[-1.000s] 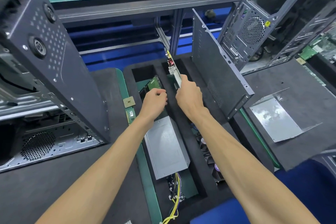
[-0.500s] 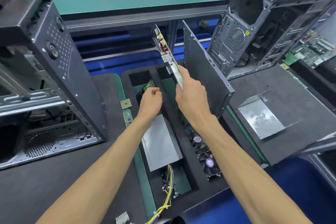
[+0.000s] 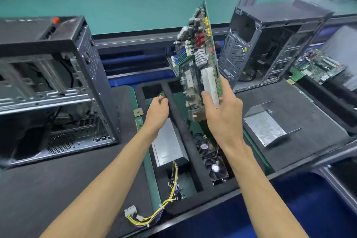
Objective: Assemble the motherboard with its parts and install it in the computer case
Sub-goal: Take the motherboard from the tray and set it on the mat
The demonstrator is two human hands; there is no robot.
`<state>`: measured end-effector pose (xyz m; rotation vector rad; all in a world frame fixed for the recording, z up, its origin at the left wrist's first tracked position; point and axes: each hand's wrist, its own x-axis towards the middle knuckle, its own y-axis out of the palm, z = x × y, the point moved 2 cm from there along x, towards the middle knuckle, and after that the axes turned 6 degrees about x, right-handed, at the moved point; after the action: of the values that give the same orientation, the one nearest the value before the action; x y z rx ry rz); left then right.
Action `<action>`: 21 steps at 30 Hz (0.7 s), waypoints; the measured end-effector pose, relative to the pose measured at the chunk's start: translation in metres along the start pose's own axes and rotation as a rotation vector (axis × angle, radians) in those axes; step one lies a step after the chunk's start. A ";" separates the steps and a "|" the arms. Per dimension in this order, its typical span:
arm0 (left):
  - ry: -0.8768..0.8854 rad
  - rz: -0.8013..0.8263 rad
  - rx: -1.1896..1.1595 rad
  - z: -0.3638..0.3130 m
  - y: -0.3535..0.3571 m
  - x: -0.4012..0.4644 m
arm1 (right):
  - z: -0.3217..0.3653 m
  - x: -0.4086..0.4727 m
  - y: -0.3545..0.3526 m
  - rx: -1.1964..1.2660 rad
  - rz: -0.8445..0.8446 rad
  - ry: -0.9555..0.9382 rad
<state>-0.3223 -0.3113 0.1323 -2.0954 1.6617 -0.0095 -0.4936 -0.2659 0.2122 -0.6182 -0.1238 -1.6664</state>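
Note:
My right hand (image 3: 222, 110) grips the lower edge of a green motherboard (image 3: 195, 58), held upright and tilted above the black foam tray (image 3: 195, 152). Its component side with white and blue slots faces me. My left hand (image 3: 157, 111) reaches into the tray's left slot, its fingers curled at a small green board (image 3: 161, 95); whether it holds that board is unclear. An open computer case (image 3: 48, 83) lies on its side at the left. A CPU chip (image 3: 138, 112) and a RAM stick (image 3: 139, 124) rest on the green strip beside the tray.
A silver power supply (image 3: 167, 145) with yellow cables (image 3: 154, 212) fills the tray's left slot; cooler fans (image 3: 214, 164) sit in the right one. A second upright case (image 3: 270, 42) stands back right, with a metal side panel (image 3: 264, 125) on the mat and another motherboard (image 3: 318, 65) beyond.
My right hand has lifted the motherboard up out of the tray slot and turned its component side toward me. My left hand has stayed at the small board in the left slot.

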 end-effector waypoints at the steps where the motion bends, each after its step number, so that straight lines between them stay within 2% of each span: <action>1: 0.014 0.007 0.004 -0.002 -0.001 -0.006 | 0.004 -0.003 -0.007 0.028 -0.020 0.004; 4: 0.027 0.016 0.012 -0.010 -0.001 -0.021 | 0.014 -0.011 -0.025 0.135 -0.054 0.047; 8: 0.026 0.003 0.037 -0.017 -0.001 -0.030 | 0.008 -0.019 -0.045 0.315 -0.072 0.235; 13: 0.018 -0.155 0.004 -0.009 -0.012 -0.042 | -0.005 -0.039 -0.055 0.493 -0.046 0.421; 17: 0.049 -0.221 -0.004 0.005 -0.027 -0.061 | -0.021 -0.054 -0.053 0.620 -0.051 0.539; 21: -0.004 -0.258 0.019 0.021 -0.046 -0.081 | -0.031 -0.068 -0.038 0.694 -0.007 0.618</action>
<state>-0.2961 -0.2215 0.1521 -2.2781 1.3727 -0.1021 -0.5356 -0.2107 0.1642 0.4199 -0.2378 -1.6134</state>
